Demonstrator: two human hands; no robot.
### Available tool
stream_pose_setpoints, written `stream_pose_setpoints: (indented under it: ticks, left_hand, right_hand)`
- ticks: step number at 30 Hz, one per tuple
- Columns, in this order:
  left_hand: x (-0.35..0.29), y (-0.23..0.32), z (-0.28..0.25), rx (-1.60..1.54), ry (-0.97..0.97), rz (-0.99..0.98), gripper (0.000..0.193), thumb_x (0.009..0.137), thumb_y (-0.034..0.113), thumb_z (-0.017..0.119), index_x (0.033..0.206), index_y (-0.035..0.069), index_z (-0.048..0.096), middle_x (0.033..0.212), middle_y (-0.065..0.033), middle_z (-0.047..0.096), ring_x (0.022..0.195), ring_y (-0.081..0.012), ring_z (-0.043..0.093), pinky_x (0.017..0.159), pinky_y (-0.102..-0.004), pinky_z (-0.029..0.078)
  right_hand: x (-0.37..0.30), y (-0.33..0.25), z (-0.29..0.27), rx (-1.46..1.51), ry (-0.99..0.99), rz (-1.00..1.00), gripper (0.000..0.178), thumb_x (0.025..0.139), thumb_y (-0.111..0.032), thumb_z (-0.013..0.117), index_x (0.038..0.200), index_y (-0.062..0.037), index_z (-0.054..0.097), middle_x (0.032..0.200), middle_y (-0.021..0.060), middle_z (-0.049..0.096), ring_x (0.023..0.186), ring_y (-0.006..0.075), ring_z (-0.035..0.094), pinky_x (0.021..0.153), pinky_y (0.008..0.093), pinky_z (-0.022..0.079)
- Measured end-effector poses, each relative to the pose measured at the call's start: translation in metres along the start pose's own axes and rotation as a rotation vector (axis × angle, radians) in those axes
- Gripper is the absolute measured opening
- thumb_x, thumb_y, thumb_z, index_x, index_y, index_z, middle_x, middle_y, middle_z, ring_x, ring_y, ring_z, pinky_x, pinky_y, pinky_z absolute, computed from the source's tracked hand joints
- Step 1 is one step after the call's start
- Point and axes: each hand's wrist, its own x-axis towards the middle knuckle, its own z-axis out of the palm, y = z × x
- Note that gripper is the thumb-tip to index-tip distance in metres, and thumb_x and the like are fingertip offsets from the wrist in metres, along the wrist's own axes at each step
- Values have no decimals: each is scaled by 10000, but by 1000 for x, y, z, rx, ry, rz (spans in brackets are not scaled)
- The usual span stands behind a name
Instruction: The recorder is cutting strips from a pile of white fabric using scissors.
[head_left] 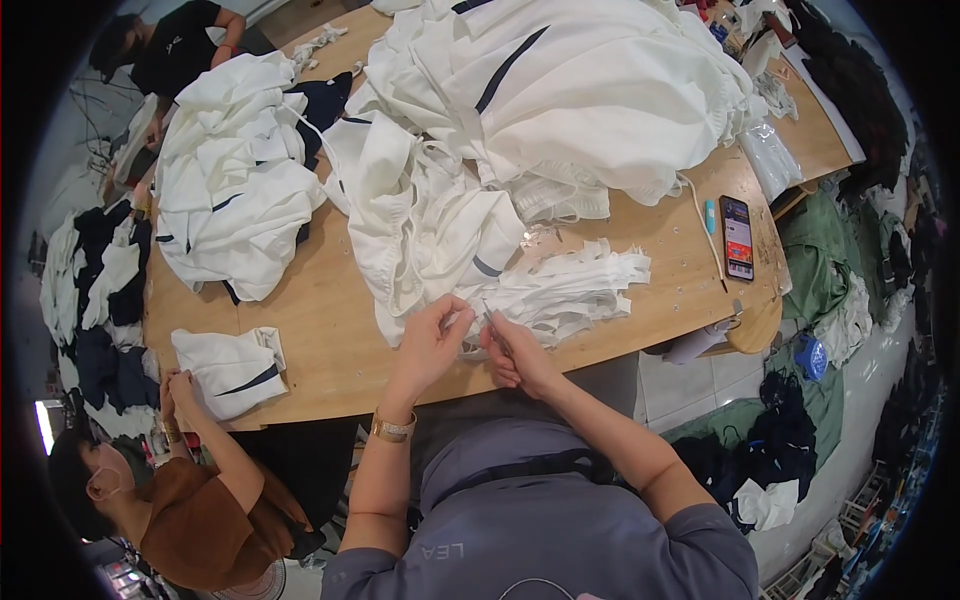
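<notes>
My left hand (432, 335) is closed in a pinch over the table's front edge, at the lower end of a crumpled white garment (385, 215) with a navy stripe. What its fingertips hold is too small to make out. Just to its right, my right hand (521, 357) is curled around a small, thin metal tool (489, 316), whose kind I cannot tell. The tool's tip points toward the left fingers. Behind both hands lies a layered bundle of white cloth strips (590, 283), partly hidden by them.
A large heap of white garments (610, 95) covers the wooden table's (690, 305) far side. Another pile (240, 190) is at left. A phone (737, 238) lies at right. One co-worker (205, 520) handles a folded white garment (232, 372); another person (175, 45) is far left.
</notes>
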Motion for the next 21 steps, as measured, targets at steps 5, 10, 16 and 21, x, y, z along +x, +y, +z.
stream_pose_setpoints:
  ticks: [5, 10, 16, 21]
  left_hand:
    - [0, 2, 1, -47, -28, -27, 139, 853, 133, 542, 807, 2, 537, 612, 64, 405, 554, -20, 315, 473, -184, 256]
    - [2, 3, 1, -43, -26, -31, 130, 852, 129, 543, 808, 7, 535, 614, 68, 399, 555, -16, 307, 474, -180, 250]
    - [0, 20, 4, -85, -71, 1, 101, 849, 106, 544, 845, 7, 526, 633, 64, 402, 566, -15, 310, 474, -176, 251]
    - [2, 30, 2, -117, -46, 78, 141, 829, 126, 563, 875, -3, 529, 583, -3, 425, 526, -47, 353, 457, -202, 298]
  right_hand:
    - [0, -6, 5, -30, 44, -31, 381, 912, -407, 376, 741, -72, 437, 435, -37, 278, 301, 63, 220, 293, 204, 205]
    - [1, -4, 0, 36, 77, -53, 366, 906, -404, 406, 730, -85, 431, 436, -47, 272, 304, 49, 217, 289, 198, 196]
    - [-2, -18, 11, 11, 126, -156, 338, 905, -401, 416, 798, -83, 454, 469, -55, 290, 321, 33, 226, 294, 192, 195]
    - [-7, -36, 16, -19, 151, -190, 382, 912, -426, 378, 836, -63, 471, 463, -56, 272, 319, 35, 209, 300, 188, 196]
